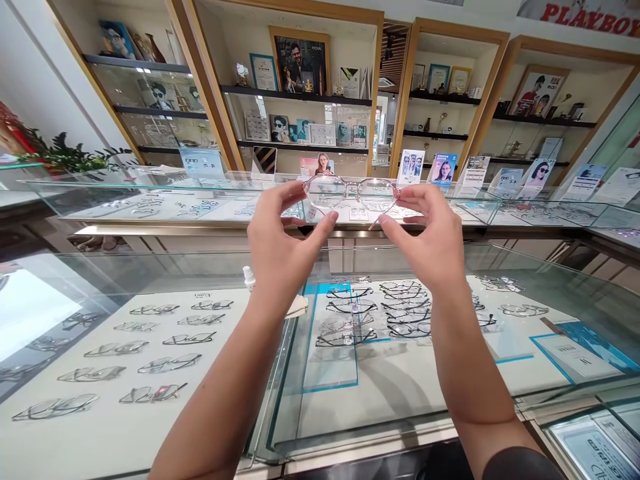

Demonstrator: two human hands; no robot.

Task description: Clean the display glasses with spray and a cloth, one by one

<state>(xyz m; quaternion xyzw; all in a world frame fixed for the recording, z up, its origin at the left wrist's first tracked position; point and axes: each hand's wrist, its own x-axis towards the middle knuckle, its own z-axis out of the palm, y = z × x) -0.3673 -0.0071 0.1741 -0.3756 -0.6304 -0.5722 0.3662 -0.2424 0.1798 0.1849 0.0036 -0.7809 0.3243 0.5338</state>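
Note:
A pair of thin-rimmed eyeglasses (352, 188) is held up in the air between both hands, lenses facing away from me. My left hand (287, 233) pinches the left side of the frame near the hinge, its thumb stretched below the left lens. On the other side, my right hand (425, 233) grips the frame at the right hinge, thumb under the right lens. A temple tip shows by the right thumb; most of the temples are hidden by fingers. Below the hands is a glass display case (365, 413) with several rows of eyeglasses (405, 303).
More eyeglasses (170, 363) lie in the left case, with a small white bottle (249, 277) and a folded cloth (298, 307) near the divider. Beyond stands a second glass counter (200, 200) topped with advertising cards (444, 169). Wooden shelves (300, 97) line the wall.

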